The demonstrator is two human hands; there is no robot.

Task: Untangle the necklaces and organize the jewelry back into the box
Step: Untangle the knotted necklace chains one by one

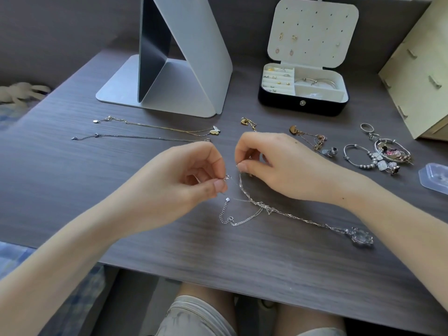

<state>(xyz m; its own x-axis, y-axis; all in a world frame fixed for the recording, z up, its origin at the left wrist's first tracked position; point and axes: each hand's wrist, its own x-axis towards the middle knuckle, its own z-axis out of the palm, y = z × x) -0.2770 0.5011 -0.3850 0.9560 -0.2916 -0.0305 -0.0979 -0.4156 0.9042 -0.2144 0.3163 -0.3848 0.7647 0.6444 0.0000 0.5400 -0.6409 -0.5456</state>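
From the head camera, we saw both hands working in the middle of the table. The left hand pinched one fine strand of the tangled silver chains between thumb and forefinger. The right hand pinched another strand just beside it. So both hands were closed on the chains and held their far end a little above the wood. The rest of the tangle lay on the table nearer to us, and a crystal pendant rested at its right end. We judged that the knot was not yet open.

Some work looked done. At the far left, a gold necklace with a butterfly and a dark necklace lay straight, side by side and not touching. The box stood open at the far right, with small earrings and rings in its left compartments and bangles in a right one. Its lid held a few earrings.

Much was left, in our judgement. A gold piece, a rose chain, a ring and a heap of bracelets lay on the table at the right, outside the box. The two straight necklaces were also not yet in it.
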